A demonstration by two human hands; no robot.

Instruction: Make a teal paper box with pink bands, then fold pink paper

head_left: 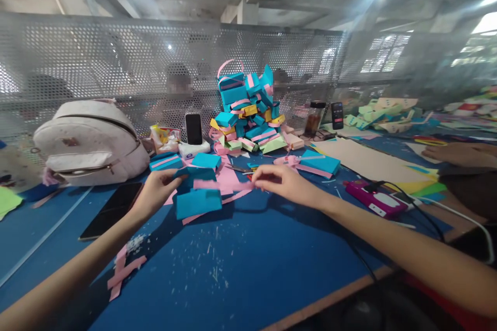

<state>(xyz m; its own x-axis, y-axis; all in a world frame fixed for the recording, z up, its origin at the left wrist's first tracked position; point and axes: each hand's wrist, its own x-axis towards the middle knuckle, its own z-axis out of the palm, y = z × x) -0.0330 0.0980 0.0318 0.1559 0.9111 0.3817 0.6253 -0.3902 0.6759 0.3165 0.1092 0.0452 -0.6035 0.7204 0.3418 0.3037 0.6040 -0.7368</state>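
My left hand (165,187) pinches the left edge of a folded blue paper piece (199,204), which hangs open above the table. Across that paper runs a narrow pink paper strip (233,185). Its right end is between the closed fingertips of my right hand (279,182). Behind the folded piece lie pink paper sheets (228,175) and, near my right hand, a pair of scissors (238,168), partly hidden. To the right of them a pink glue gun (289,160) rests by a flat blue paper piece (320,162) with a pink strip.
A heap of blue, pink and yellow paper bags (248,114) stands at the back. Left are a white backpack (91,139) and a dark tablet (112,211). Right are a purple power bank (375,199) with cables and another person's hand (454,153). Crossed pink strips (125,272) lie front left.
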